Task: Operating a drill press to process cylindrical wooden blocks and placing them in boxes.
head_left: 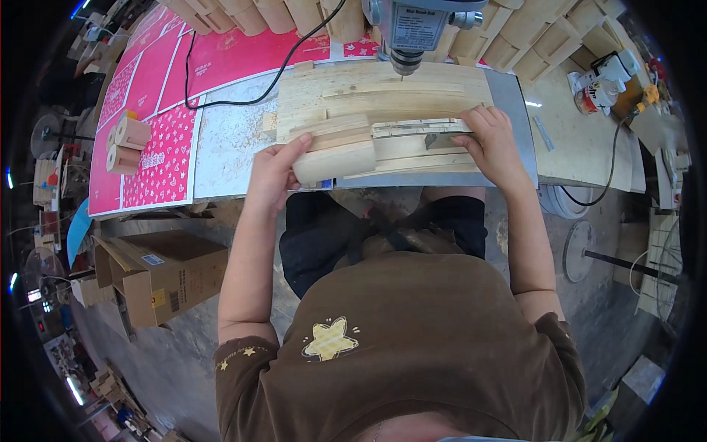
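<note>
My left hand (pixel 276 171) is closed on the left end of a rounded, pale wooden piece (pixel 337 153), thumb on top. That piece lies at the front of a flat wooden board (pixel 398 77) under a bench drill (pixel 416 33). My right hand (pixel 497 138) pinches the right end of a narrow wooden strip (pixel 412 128), whose left end meets the rounded piece. A small grey plate (pixel 442 139) shows beneath the strip near my right fingers; how it is joined I cannot tell. The drill bit (pixel 403 76) hangs above and behind the strip, apart from it.
A black cable (pixel 258 99) loops over the pink-patterned table cover (pixel 158 88). Several wooden cylinders (pixel 129 144) stand at left, and more wooden pieces (pixel 294 15) line the back. White bottles (pixel 607 81) and a marker (pixel 543 134) are at right. A cardboard box (pixel 169 272) sits on the floor.
</note>
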The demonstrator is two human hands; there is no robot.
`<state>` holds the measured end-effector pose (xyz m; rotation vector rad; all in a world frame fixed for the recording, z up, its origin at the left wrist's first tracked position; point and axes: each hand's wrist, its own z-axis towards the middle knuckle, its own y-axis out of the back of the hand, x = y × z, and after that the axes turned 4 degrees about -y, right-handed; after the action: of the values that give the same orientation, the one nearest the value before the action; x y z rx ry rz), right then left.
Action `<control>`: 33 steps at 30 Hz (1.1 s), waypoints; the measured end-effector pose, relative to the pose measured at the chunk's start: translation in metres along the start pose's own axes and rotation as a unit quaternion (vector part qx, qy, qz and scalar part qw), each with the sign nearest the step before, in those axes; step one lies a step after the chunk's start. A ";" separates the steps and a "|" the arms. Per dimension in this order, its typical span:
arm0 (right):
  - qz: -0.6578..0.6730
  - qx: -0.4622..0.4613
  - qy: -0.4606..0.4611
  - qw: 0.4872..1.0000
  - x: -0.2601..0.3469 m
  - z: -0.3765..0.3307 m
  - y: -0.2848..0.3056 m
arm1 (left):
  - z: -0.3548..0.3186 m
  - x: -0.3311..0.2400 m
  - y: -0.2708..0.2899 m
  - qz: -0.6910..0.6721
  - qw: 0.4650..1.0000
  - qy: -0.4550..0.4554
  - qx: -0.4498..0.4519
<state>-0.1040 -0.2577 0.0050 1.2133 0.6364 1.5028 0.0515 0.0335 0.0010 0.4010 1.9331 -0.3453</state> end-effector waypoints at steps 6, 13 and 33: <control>-0.020 -0.015 0.035 0.999 0.003 0.009 -0.005 | 0.017 0.016 -0.058 -0.038 0.997 -0.007 0.072; 0.005 -0.041 0.014 0.999 -0.013 0.016 -0.011 | 0.021 0.043 -0.063 0.245 0.880 -0.408 0.011; 0.208 -0.400 0.050 0.891 0.005 0.136 0.089 | 0.061 0.064 -0.064 0.435 0.785 -0.418 -0.136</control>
<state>-0.0137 -0.3076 0.1309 0.6357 -0.2225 1.9137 0.0510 -0.0424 -0.0778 0.7416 0.7576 0.3388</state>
